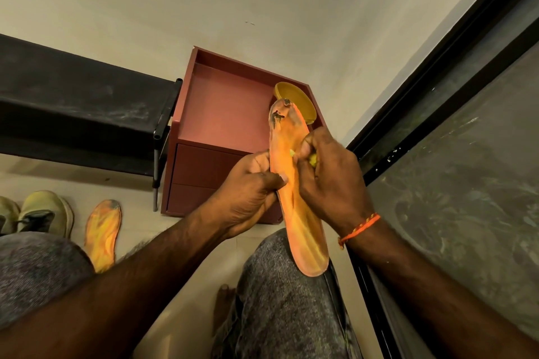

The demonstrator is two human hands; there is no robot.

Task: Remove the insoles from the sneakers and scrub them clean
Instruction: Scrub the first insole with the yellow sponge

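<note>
An orange insole (303, 230) with dark worn patches at its far end stands up between my hands, its near end resting on my right knee. My left hand (248, 189) grips its left edge at mid-length, thumb on the top face. My right hand (326, 181) holds a small yellow-green scrubbing thing (312, 159), mostly hidden in the fingers, against the insole's right edge. A second orange insole (102, 236) lies on the floor at the left, beside a pair of yellowish sneakers (43, 213).
A dark red bedside cabinet (221, 114) stands ahead against the wall, with a yellow bowl (297, 99) on its top. A black bench (81, 108) runs off to the left. A dark-framed glass panel (455, 154) closes the right side. My knees fill the foreground.
</note>
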